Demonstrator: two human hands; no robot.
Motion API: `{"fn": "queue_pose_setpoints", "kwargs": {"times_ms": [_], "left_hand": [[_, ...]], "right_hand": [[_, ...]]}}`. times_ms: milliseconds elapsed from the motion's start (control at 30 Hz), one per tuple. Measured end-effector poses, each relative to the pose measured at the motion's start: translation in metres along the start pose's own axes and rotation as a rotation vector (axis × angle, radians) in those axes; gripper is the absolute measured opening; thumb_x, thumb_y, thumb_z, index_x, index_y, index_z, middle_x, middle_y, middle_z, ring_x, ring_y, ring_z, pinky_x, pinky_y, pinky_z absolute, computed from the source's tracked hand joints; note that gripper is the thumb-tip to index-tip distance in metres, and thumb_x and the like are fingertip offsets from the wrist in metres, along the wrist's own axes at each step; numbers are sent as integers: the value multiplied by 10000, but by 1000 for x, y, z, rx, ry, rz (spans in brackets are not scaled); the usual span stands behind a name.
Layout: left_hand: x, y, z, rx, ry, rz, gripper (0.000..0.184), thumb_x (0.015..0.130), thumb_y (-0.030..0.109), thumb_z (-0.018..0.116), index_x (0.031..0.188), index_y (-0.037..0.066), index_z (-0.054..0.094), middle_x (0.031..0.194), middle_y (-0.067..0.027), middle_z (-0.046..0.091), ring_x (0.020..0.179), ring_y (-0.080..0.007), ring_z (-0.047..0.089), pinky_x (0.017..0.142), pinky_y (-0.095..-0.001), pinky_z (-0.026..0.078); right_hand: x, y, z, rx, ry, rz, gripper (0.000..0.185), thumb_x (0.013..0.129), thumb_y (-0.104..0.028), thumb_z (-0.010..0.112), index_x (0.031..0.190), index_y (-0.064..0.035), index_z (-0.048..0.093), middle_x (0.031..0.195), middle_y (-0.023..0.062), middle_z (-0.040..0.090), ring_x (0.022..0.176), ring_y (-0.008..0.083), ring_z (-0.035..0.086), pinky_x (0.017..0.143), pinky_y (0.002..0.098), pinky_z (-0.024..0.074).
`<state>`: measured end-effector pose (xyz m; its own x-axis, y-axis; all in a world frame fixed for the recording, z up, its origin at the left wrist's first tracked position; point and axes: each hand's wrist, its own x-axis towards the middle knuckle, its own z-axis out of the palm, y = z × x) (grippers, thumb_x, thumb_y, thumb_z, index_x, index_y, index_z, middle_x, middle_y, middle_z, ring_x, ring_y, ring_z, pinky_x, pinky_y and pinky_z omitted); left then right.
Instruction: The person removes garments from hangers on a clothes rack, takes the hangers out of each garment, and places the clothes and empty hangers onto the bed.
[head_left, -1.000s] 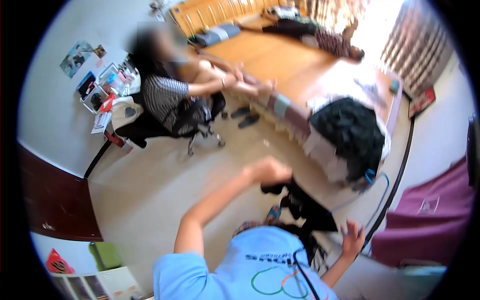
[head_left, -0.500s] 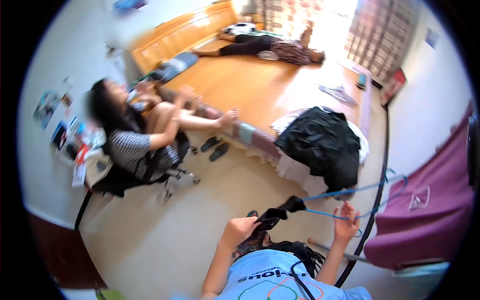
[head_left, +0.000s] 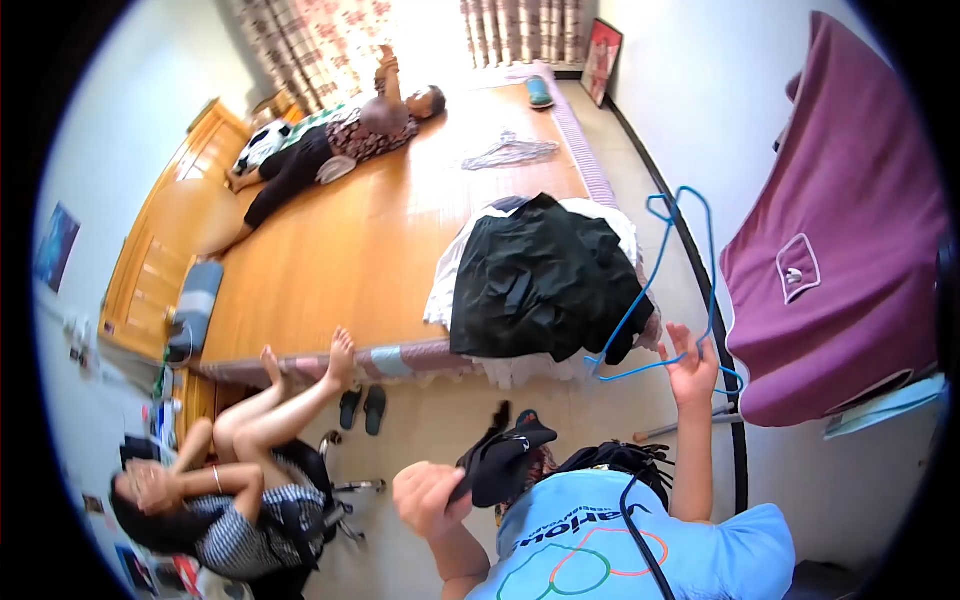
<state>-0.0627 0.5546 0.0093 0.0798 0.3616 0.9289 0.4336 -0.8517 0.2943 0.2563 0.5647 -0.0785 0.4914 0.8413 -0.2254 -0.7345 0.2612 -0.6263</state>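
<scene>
My left hand (head_left: 432, 498) is closed on a black garment (head_left: 500, 462), which hangs bunched in front of my blue shirt. In my right hand (head_left: 690, 368), raised at the right with fingers partly spread, rests a blue wire hanger (head_left: 712, 270); its hook points upward. Garment and hanger are apart. Beyond the hands, a dark green garment (head_left: 540, 280) lies over white cloth on the near corner of the bed.
One person (head_left: 370, 130) lies on the wooden bed (head_left: 330, 250); another (head_left: 240, 500) sits on a swivel chair, feet against the bed edge. Slippers (head_left: 362, 410) are on the floor. Purple cloth (head_left: 850, 230) hangs at right. More hangers (head_left: 510, 150) lie on the bed.
The view has turned right. The black garment has come away from the blue hanger, which now stands upright at my right hand. The seated person's hands have moved to the face.
</scene>
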Motion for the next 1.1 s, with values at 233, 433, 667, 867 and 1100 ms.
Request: {"fn": "queue_pose_setpoints", "kwargs": {"times_ms": [233,433,667,867,1100], "left_hand": [[138,-63,76,94,-6,51,117,620,110,574,718,55,546,526,-27,491,449,-170,483,423,-249,357],[243,-196,224,162,-334,-119,142,774,119,423,754,-7,486,602,-180,518,546,-349,494,504,-363,400],[60,-264,328,15,-1282,-464,587,592,214,604,1060,-42,360,969,-273,457,907,-361,453,779,-371,372],[-50,-246,313,-239,-1281,-908,816,638,405,581,1164,-92,205,1142,-266,314,1073,-338,315,906,-328,252],[-17,-261,270,-452,-602,-1272,833,614,327,644,1205,-29,177,1212,-191,268,1131,-242,271,914,-312,238]], "right_hand": [[35,-2,10,101,124,-110,371,820,-291,322,497,-113,294,896,75,533,997,171,414,778,399,328],[59,-11,-12,-130,318,-317,354,818,-312,342,519,-128,296,857,48,547,962,149,440,728,387,334],[146,-8,-3,-597,377,-275,327,820,-304,349,622,-59,435,618,15,466,637,74,418,579,231,322],[266,9,61,-1212,-229,30,358,816,-282,349,719,-4,553,493,26,456,473,82,408,480,211,327],[349,110,169,-1019,-1114,710,388,793,-316,394,622,-13,565,457,7,449,467,80,414,465,216,329]]}}
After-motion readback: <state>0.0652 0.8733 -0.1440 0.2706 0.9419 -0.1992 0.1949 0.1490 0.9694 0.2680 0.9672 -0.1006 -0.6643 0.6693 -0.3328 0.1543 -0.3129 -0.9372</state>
